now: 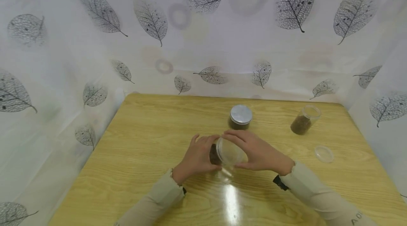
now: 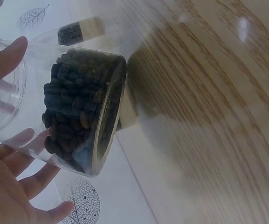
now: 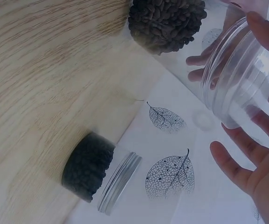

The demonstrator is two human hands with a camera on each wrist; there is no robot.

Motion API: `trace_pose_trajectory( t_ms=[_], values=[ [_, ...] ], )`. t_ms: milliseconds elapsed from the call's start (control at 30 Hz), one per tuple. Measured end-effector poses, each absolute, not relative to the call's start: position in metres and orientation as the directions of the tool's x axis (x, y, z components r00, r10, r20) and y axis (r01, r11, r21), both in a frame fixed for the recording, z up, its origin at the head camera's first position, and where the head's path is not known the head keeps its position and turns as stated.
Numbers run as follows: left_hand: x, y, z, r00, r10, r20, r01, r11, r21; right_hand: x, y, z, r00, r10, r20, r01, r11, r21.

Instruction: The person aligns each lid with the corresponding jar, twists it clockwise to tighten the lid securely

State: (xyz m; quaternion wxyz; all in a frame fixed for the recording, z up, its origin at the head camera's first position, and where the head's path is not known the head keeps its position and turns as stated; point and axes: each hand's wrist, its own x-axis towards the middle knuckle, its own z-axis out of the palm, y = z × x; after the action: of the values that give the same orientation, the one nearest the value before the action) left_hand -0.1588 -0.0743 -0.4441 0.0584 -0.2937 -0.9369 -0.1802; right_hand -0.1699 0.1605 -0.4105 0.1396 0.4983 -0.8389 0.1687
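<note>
In the head view my left hand (image 1: 198,155) grips a clear jar of dark coffee beans (image 2: 78,107) from its left side. The jar is tilted, its round top turned toward the right. My right hand (image 1: 259,151) curves thumb and fingers about the jar's clear, ridged top end (image 3: 230,70). Whether that end is a lid or a bare rim I cannot tell. The left wrist view shows the beans gathered toward the jar's base, just above the table. Behind the hands stands a jar with a silver metal lid (image 1: 241,114), dark beans inside.
Further right on the wooden table (image 1: 159,116) is an open clear jar (image 1: 301,123), partly filled with dark beans. A loose clear lid (image 1: 324,154) lies in front of it. Leaf-patterned white cloth (image 1: 216,49) hangs along the table's back and sides.
</note>
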Motion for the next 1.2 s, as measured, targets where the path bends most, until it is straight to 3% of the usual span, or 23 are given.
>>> trace_pose_trajectory(
  t_ms=[800,933,1200],
  values=[
    [-0.1606,-0.0735,-0.4469,-0.812,0.543,0.214,0.583,0.751,0.309,-0.1719,0.1578,-0.4115,-0.413,-0.844,0.341,-0.910,0.393,-0.131],
    [-0.1602,-0.0734,-0.4474,-0.810,0.543,0.221,0.587,0.750,0.306,-0.1718,0.1590,-0.4130,-0.445,-0.828,0.342,-0.895,0.404,-0.187],
    [-0.1600,-0.0740,-0.4508,-0.808,0.539,0.238,0.589,0.748,0.307,-0.1660,0.1560,-0.4179,-0.566,-0.741,0.360,-0.824,0.507,-0.252]
  ],
)
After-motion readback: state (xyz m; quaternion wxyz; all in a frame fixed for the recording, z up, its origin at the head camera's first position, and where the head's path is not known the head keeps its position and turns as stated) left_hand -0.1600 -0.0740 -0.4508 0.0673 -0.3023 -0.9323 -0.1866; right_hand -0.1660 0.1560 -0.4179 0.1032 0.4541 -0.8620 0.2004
